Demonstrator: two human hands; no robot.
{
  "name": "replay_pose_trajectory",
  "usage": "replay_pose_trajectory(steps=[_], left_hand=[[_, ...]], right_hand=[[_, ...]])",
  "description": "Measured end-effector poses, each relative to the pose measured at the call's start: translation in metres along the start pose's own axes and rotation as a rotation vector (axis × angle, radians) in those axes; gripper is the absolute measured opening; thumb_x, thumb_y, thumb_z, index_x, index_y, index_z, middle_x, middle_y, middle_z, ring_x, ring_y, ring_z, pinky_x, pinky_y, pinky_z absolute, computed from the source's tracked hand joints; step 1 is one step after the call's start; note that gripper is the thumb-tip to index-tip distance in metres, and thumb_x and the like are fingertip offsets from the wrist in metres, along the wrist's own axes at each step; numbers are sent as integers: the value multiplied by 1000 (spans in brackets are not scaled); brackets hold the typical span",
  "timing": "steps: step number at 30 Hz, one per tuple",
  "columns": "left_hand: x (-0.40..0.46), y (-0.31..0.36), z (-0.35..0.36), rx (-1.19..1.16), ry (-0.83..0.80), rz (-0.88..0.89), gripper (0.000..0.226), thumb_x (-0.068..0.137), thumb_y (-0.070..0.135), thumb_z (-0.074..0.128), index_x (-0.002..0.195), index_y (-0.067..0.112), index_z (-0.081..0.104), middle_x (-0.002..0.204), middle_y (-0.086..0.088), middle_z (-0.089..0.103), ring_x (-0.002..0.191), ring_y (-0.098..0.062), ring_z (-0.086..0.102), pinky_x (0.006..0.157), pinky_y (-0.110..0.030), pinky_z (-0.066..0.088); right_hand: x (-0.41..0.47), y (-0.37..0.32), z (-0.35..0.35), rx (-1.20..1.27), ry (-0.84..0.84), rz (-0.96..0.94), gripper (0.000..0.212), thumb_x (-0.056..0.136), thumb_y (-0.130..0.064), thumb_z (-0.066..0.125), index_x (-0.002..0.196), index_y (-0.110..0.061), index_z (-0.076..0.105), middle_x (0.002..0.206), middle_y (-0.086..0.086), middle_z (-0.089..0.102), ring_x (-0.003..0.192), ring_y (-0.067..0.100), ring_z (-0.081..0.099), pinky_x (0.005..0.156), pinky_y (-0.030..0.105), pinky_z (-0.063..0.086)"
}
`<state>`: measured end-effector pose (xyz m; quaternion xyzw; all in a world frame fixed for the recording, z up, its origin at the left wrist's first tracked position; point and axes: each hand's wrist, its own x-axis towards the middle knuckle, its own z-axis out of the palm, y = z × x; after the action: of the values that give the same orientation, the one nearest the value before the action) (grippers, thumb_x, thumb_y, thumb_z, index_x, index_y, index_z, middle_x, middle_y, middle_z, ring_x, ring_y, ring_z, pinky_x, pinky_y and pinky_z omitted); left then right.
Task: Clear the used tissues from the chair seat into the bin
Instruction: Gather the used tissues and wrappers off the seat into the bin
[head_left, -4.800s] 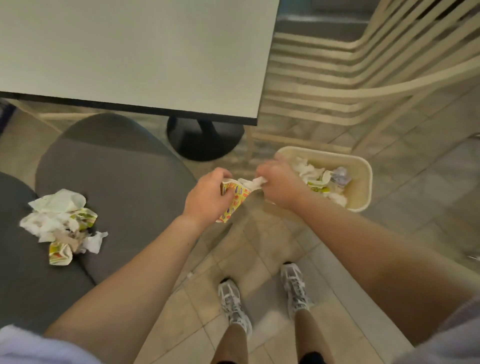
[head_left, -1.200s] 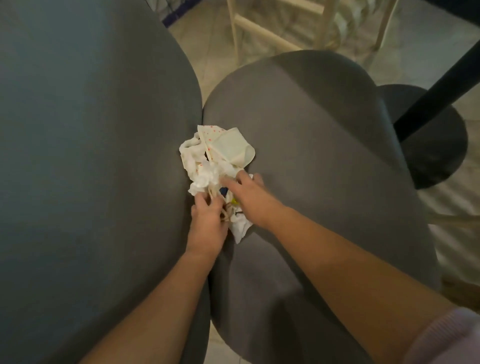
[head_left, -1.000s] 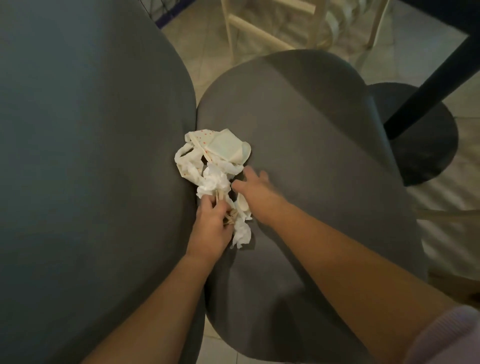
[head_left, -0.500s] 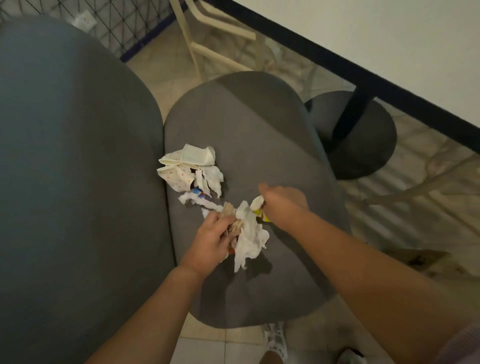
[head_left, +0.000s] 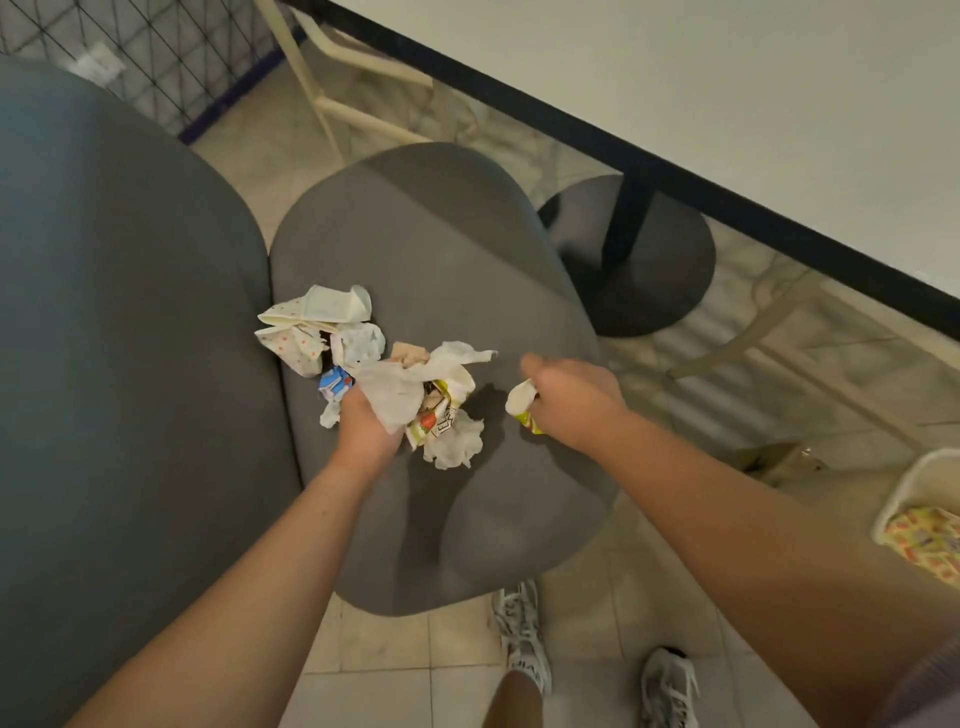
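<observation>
left hand (head_left: 370, 423) grips a bunch of tissues (head_left: 415, 395) above the grey chair seat (head_left: 467, 270). right hand (head_left: 574, 402) closed on a small wad (head_left: 522, 402), right of the bunch. loose tissues (head_left: 311, 327) remain at seat's left edge. bin (head_left: 904, 488) far right.

Two hands (head_left: 366, 426), one chair seat (head_left: 447, 249), one bin (head_left: 904, 493)

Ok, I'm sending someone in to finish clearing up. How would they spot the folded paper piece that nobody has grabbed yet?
Find the grey chair seat beside the white table. On it, where it meets the backrest, lies the litter pile; the folded paper piece is at the pile's far end. It is flat and pale with orange-dotted paper beneath, unlike the crumpled tissues.
</observation>
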<state>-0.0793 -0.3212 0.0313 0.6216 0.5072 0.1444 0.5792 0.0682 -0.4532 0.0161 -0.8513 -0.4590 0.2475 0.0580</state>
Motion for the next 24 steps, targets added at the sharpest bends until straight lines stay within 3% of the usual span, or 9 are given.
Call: replay_pose_trajectory(steps=[4,7,10,14,19,24], left_hand=[[-8,7,8,87,-81,-4,26,90,4,53,73,23,51,71,4,51,66,-8,47,64,-23,40],[-21,18,20,32,-75,-94,23,92,8,50,72,19,48,69,3,48,66,-9,45,65,-24,39],[-29,23,30,149,-146,-4,8,91,7,51,90,14,52,71,5,50,66,-7,46,56,-17,41],[-45,36,54,251,-186,31,15,90,8,54,104,7,58,71,4,52,63,-7,47,49,-13,41],[-93,60,110,374,-345,330,25,82,-1,64,97,16,55,82,13,54,70,1,52,56,1,39],[-138,70,181,452,-575,649,40,71,-6,73,95,22,58,92,18,56,83,16,53,73,-2,41]], right_hand=[[-9,1,-3,31,51,27,19,83,-10,49,101,-13,46,96,10,63,74,29,44,61,30,32],[-22,7,-9,48,87,44,18,83,-13,50,100,-13,46,95,10,63,74,29,46,61,30,34],[-38,15,-17,54,131,46,18,83,-17,50,100,-13,46,94,10,64,71,29,46,59,29,33],[-69,34,-28,100,193,50,21,86,-22,49,103,-11,47,95,11,64,81,34,57,59,30,33],[-132,86,-41,117,294,72,26,90,-33,46,102,-10,49,95,9,65,86,33,61,60,30,32],[-198,149,-45,125,325,205,27,90,-33,45,110,-14,50,101,7,66,92,32,62,63,30,36]])
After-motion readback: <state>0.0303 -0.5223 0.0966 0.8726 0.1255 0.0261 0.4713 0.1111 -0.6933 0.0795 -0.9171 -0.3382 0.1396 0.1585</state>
